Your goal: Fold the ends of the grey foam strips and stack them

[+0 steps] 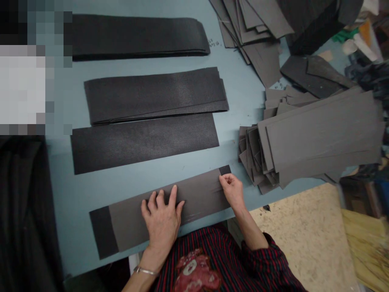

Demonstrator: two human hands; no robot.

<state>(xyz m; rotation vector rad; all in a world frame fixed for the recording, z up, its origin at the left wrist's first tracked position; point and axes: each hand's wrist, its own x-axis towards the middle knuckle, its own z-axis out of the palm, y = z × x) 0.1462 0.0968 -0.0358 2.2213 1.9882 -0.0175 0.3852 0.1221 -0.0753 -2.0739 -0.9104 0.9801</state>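
Note:
A long grey sheet lies flat over a black strip near the table's front edge. The black material shows past both ends of the grey piece. My left hand rests open on the grey sheet, fingers spread, a silver bangle on its wrist. At the right end, my right hand is closed in a pinch at the border between grey and black. What lies right under those fingertips is hidden. Just behind, a single black strip lies partly beneath a small stack of black strips.
A thicker black stack sits farther back on the blue table. Grey sheets pile loosely at the right, with more grey pieces behind. Dark material hangs along the left edge. A pale board lies below right.

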